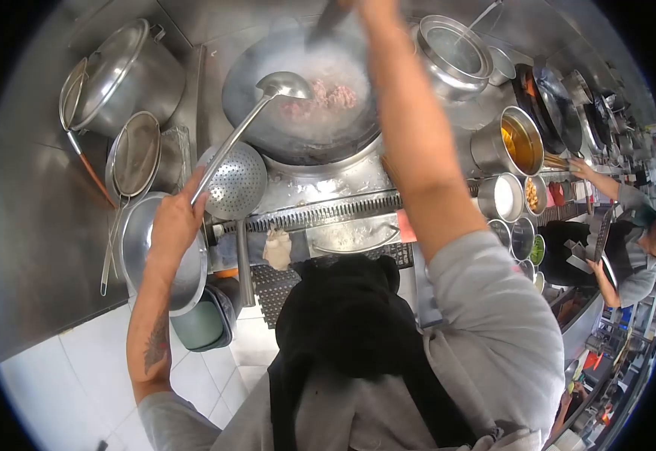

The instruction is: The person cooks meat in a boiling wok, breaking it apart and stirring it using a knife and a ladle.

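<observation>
My left hand (174,229) is closed round the long handle of a steel ladle (287,84). The ladle's bowl is over the left half of a large dark wok (249,124). Pinkish pieces of meat (339,96) lie in the wok amid steam. My right arm reaches across the wok's right side, and my right hand (377,6) is mostly cut off by the top edge. A dark, blurred long object (329,22) runs from that hand over the wok's far rim; its kind is unclear. Below the ladle handle rests a perforated skimmer (236,184).
A lidded stockpot (136,83), strainers (136,154) and a steel basin (129,240) stand at left. On the right are a water pot (459,86), an oil pot (493,150) and several ingredient tins (499,197). A co-worker (632,218) stands far right.
</observation>
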Demonstrator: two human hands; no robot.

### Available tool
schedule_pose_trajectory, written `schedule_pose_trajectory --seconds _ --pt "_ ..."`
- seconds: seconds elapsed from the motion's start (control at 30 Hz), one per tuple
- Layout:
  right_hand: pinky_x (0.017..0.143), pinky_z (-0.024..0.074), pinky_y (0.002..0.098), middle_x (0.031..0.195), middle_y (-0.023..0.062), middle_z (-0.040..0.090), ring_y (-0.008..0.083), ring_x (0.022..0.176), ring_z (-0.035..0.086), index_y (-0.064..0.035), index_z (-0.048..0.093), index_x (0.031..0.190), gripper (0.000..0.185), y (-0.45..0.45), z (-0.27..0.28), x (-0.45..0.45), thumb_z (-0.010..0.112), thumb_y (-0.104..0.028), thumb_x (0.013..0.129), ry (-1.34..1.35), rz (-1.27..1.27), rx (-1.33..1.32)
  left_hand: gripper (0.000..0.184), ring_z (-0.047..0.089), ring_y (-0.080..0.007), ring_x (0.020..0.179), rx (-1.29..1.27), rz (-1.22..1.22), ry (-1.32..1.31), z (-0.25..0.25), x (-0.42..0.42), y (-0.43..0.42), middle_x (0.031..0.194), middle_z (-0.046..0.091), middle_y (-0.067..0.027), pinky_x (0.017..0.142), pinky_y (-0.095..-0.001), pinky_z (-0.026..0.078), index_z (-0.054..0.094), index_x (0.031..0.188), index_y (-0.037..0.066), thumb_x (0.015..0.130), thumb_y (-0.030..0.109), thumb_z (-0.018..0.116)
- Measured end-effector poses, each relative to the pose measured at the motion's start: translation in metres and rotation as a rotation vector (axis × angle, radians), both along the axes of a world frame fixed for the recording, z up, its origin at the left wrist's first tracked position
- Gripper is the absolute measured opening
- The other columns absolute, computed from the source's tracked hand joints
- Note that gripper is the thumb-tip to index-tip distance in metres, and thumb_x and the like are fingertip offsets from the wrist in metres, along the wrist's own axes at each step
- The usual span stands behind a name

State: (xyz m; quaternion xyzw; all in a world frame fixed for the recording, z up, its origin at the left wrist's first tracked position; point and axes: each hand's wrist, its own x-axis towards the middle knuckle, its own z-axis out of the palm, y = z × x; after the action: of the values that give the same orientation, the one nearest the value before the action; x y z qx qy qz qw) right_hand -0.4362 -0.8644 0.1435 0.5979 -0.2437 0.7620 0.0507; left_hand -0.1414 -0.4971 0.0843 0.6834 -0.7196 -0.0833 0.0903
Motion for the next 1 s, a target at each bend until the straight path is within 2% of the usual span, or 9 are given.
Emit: schedule_pose_trajectory --seconds 0.07,0.13,0.23,0.3,0.33,0.7,0.83,0.93,1.0 --pt "0.062 0.0486 0.0404 0.069 0.0067 0.059 0.0216 0.063 0.06 0.0002 0.062 0.088 0.032 0.005 -0.075 0.009 0.061 -0.029 0.101 -0.062 -0.438 -0.046 0.049 0.064 -0.0508 0.077 0.017 -0.001 -0.001 -0.001 0.0 0.005 0.081 0.068 -0.0279 0.074 -0.0582 0.051 0.056 0.145 0.021 0.098 0.023 0.065" --pt "0.065 0.0511 0.0399 0.069 0.0061 0.059 0.0229 0.065 0.062 0.0003 0.061 0.101 0.028 0.041 -0.08 0.003 0.062 -0.027 0.1 -0.093 0.223 0.885 0.049 0.064 -0.0525 0.08 0.029 0.022 -0.056 -0.009 0.001 0.003 0.085 0.068 -0.0298 0.076 -0.0592 0.051 0.055 0.146 0.02 0.098 0.023 0.065" --pt "0.051 0.048 0.0373 0.069 0.0078 0.063 0.0215 0.061 0.063 0.0006 0.061 0.08 0.03 0.085 -0.035 -0.052 0.061 -0.024 0.098 -0.577 0.746 0.915 0.05 0.064 -0.0539 0.083 0.068 0.055 -0.056 -0.009 -0.006 0.004 0.088 0.068 -0.0313 0.078 -0.0597 0.052 0.053 0.147 0.02 0.098 0.023 0.064" --pt "0.053 0.0518 0.0387 0.073 0.0106 0.068 0.026 0.067 0.068 0.005 0.066 0.092 0.029 0.036 -0.073 -0.02 0.061 -0.023 0.097 -0.539 -0.778 0.656 0.05 0.064 -0.0539 0.084 0.07 0.063 -0.01 -0.014 -0.01 0.009 0.088 0.068 -0.0317 0.078 -0.0598 0.051 0.053 0.147 0.019 0.099 0.023 0.064" --pt "0.059 0.0548 0.0412 0.077 0.0135 0.071 0.0291 0.071 0.07 0.0067 0.068 0.095 0.03 -0.021 -0.124 -0.091 0.061 -0.022 0.097 -0.935 -0.268 0.886 0.049 0.064 -0.054 0.084 0.066 0.067 0.039 -0.015 -0.014 0.008 0.088 0.068 -0.0321 0.078 -0.06 0.051 0.053 0.147 0.019 0.099 0.023 0.064" --pt "0.047 0.0432 0.0371 0.062 0.0025 0.057 0.0182 0.048 0.054 -0.0063 0.058 0.084 0.03 0.042 -0.001 -0.024 0.063 -0.032 0.099 -0.398 0.53 0.774 0.05 0.064 -0.0512 0.075 0.029 0.153 -0.036 0.011 -0.011 0.017 0.081 0.067 -0.0301 0.07 -0.0583 0.05 0.054 0.147 0.02 0.099 0.024 0.065" --pt "0.05 0.0467 0.0374 0.059 0.0043 0.058 0.0198 0.051 0.059 -0.0034 0.062 0.09 0.033 -0.002 -0.092 0.022 0.065 -0.035 0.097 -0.143 -0.146 0.515 0.05 0.066 -0.0482 0.073 0.006 0.037 -0.125 0.01 0.006 0.011 0.078 0.068 -0.0269 0.068 -0.0581 0.05 0.055 0.147 0.023 0.098 0.025 0.066" --pt "0.053 0.0479 0.0382 0.069 0.0106 0.066 0.0206 0.059 0.063 -0.0007 0.063 0.089 0.035 0.053 -0.035 0.019 0.065 -0.035 0.096 -0.073 0.291 1.016 0.051 0.067 -0.0466 0.073 0.017 -0.015 -0.209 0.011 0.015 0.009 0.075 0.068 -0.0247 0.067 -0.0578 0.051 0.055 0.147 0.024 0.098 0.026 0.067" --pt "0.053 0.0471 0.039 0.07 0.0118 0.066 0.0203 0.061 0.063 -0.0008 0.063 0.085 0.033 0.035 -0.009 0.025 0.064 -0.032 0.096 -0.075 0.031 0.655 0.051 0.067 -0.046 0.073 0.042 -0.052 -0.244 0.014 0.018 0.01 0.073 0.067 -0.0238 0.067 -0.0577 0.051 0.054 0.147 0.025 0.097 0.027 0.067"
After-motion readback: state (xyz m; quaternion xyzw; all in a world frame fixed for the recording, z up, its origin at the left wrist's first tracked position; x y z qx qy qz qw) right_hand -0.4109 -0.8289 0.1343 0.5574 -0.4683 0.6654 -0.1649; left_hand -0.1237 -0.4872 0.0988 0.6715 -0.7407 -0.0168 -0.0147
